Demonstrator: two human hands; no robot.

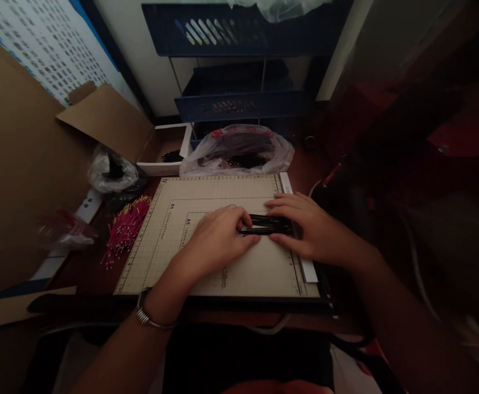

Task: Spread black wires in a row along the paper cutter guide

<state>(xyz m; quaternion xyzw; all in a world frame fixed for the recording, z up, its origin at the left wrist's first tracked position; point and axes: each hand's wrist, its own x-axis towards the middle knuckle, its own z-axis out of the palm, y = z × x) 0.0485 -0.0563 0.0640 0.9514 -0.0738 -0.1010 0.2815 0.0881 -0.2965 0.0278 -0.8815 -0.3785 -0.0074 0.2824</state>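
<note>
A small bundle of thin black wire-like pieces [266, 223] lies across a cream paper-trimmer board [206, 191] printed with a grid and size marks. At its left end, my left hand [218, 235] is closed, curled fingers on the far side and thumb on the near side. My right hand [305, 224] lies around the bundle's right end, its fingers stretched out on the board beyond the pieces and its thumb nearer me. The right ends of the pieces are near that palm and partly hidden. A white strip [310, 271] runs along the board's right edge.
A pile of magenta wires [128, 230] with yellow tips lies left of the board. Behind it stand a clear plastic bag [239, 134] of dark pieces, an open cardboard box [114, 117] and a blue rack [243, 104]. A black trimmer handle [71, 302] extends at front left.
</note>
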